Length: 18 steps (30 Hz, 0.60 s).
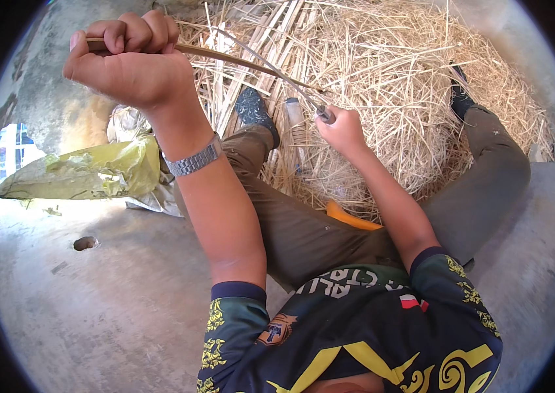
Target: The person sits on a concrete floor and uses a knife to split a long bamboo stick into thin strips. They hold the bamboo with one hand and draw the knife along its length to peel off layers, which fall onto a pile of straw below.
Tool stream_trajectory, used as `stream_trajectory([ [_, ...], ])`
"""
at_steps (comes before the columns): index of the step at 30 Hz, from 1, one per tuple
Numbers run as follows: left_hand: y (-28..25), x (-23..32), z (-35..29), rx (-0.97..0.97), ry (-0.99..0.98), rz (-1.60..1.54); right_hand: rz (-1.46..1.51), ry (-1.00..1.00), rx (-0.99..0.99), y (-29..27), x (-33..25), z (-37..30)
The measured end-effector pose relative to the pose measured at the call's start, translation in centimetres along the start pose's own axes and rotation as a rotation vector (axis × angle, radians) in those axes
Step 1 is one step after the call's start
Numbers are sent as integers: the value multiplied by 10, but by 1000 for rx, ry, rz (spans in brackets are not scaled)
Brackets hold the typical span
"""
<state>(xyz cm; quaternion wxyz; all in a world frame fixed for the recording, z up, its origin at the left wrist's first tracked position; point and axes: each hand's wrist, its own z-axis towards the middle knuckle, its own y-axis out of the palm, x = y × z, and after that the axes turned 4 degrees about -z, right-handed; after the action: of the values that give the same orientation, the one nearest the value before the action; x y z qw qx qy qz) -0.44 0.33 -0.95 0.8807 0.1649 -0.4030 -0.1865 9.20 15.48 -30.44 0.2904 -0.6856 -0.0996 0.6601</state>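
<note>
One strip (235, 59) and one knife (321, 112), crossing in view.
Nearest, my raised left hand (132, 62) clenches around the strip's end; lower down, my right hand (345, 131) grasps the knife's handle. Strip and blade meet in view between them, though I cannot tell whether they touch. Beyond, pale slivers (392, 98) heap on the floor (133, 295).

The strip (225, 57) looks like smooth wood, perhaps bamboo; knife (300, 91), metal-bladed; shavings (395, 111), rough; watch band (196, 159), shiny metal; bag (81, 175), crinkled glossy plastic; 2 trouser legs (480, 190), matt cloth; floor (140, 308), worn concrete.
</note>
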Motion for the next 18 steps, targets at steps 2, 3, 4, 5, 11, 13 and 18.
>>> stream_trajectory([
  [2, -2, 1, 2, -1, 2, 6, 73, -96, 21, 1, -5, 0],
  [3, -2, 1, 3, -1, 4, 2, 105, -145, 36, 1, -6, 1],
  [4, 1, 0, 2, 11, -6, 0, 117, -46, -57, 0, 2, 0],
  [5, 4, -1, -1, 24, -16, -1, 129, 53, -150, 1, 20, -4],
  [11, 0, 3, 0, 39, -13, 16, -68, 696, -227, 32, 131, -31],
  [13, -4, 7, 0, 96, -21, 16, 34, 783, -266, 19, 121, -34],
  [18, -8, 3, 8, 113, 27, 48, 145, 639, -51, 25, 104, -21],
])
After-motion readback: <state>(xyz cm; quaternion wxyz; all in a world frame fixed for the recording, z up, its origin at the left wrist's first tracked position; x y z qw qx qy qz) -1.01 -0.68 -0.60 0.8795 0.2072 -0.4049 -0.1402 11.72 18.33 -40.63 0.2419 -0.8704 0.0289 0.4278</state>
